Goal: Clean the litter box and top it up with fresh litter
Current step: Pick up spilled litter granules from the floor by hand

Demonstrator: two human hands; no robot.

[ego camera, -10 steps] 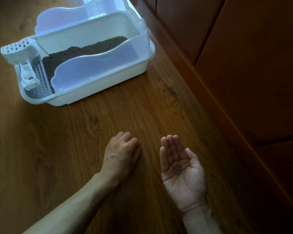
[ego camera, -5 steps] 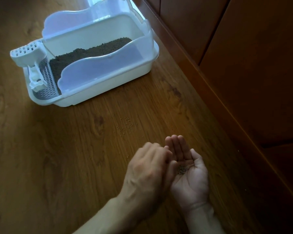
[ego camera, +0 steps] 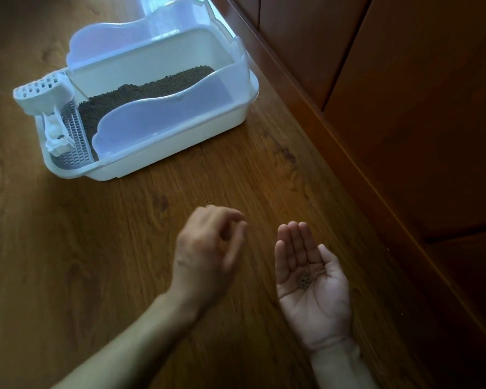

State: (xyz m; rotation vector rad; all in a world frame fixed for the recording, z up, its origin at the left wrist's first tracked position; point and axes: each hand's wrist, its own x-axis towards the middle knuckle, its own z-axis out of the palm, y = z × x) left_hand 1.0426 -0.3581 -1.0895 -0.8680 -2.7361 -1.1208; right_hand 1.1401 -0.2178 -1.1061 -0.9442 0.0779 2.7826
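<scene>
The white litter box [ego camera: 180,153] with translucent walls stands on the wooden floor at the upper left, with dark litter [ego camera: 152,91] inside. A white slotted scoop [ego camera: 44,94] rests at its left end over a grate. A few loose litter grains [ego camera: 205,200] lie on the floor in front of the box. My left hand [ego camera: 211,248] hovers just below those grains, back up, fingers curled and blurred by motion; I see nothing in it. My right hand [ego camera: 309,282] lies palm up with straight fingers and carries a small pile of grains [ego camera: 305,280].
Dark wooden cabinet panels [ego camera: 404,108] run along the right side, with a raised baseboard [ego camera: 334,153] at the floor. A few single grains [ego camera: 292,164] lie near that baseboard. Bare wood floor [ego camera: 68,262] spreads to the left of my arms.
My left hand went from the floor to my right palm, then drew back left toward the loose grains. The right hand stayed palm up. The view shifted, so the box sits more to the right.
</scene>
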